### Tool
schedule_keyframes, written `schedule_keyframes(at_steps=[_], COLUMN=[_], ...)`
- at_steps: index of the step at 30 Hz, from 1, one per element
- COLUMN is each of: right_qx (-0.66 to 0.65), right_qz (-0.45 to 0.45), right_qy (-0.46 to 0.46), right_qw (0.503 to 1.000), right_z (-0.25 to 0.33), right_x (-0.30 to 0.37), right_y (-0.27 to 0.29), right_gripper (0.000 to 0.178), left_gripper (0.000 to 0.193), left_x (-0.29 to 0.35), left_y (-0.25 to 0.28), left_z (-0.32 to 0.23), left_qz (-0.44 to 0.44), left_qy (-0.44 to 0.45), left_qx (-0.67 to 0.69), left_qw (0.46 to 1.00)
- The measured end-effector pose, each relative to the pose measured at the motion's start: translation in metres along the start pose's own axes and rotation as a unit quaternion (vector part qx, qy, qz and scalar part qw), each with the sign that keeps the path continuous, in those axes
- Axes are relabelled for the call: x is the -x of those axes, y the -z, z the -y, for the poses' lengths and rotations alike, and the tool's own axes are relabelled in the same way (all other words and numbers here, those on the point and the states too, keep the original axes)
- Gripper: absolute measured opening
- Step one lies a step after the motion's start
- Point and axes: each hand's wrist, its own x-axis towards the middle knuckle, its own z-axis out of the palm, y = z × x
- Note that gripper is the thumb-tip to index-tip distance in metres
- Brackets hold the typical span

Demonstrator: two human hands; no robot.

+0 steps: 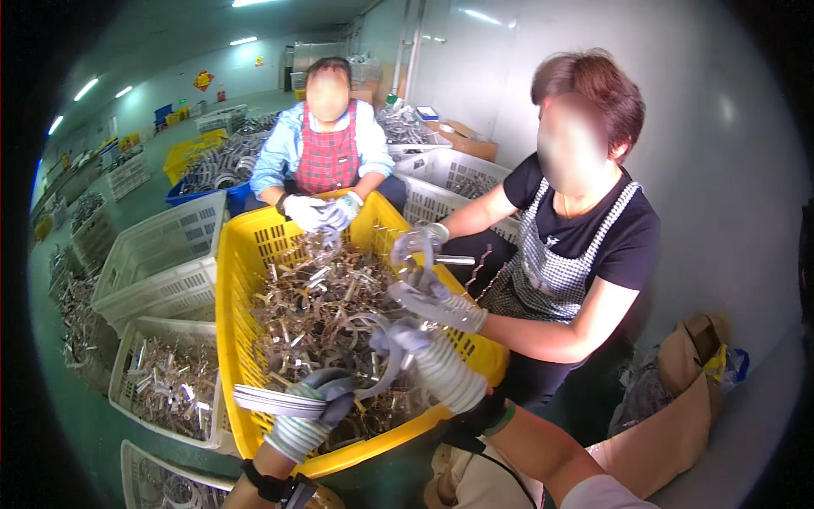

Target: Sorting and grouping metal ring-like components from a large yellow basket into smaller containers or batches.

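Both my hands wear grey gloves with striped cuffs, over a yellow crate. My left hand is closed round a stack of thin, pale curved bands, near the crate's front left corner. My right hand is closed on a grey curved band that arcs down toward my left hand; its fingertips are partly blurred. Below lies a tangled heap of brownish metal strips and shiny short pieces, filling the crate.
Across the crate, a co-worker in a red checked apron has gloved hands over the heap. Another co-worker at the right holds curved bands close to my right hand. White crates stand left; a cardboard box sits right.
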Motion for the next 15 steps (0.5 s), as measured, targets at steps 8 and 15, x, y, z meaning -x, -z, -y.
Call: schedule_keyframes(at_steps=[8,15], right_qx=[0.055,0.096], right_qz=[-0.016,0.001], right_qy=[0.025,0.023], right_qw=[0.998,0.995], right_z=[-0.001,0.014], right_x=[0.001,0.007], right_y=[0.002,-0.008], right_gripper=[0.039,0.031], left_gripper=[0.018,0.016], left_x=[0.005,0.01], left_y=[0.004,0.004], left_z=[-0.007,-0.005], left_qz=[0.074,0.102], left_qy=[-0.105,-0.079], left_qx=[-0.236,-0.235], left_qw=[0.963,0.963])
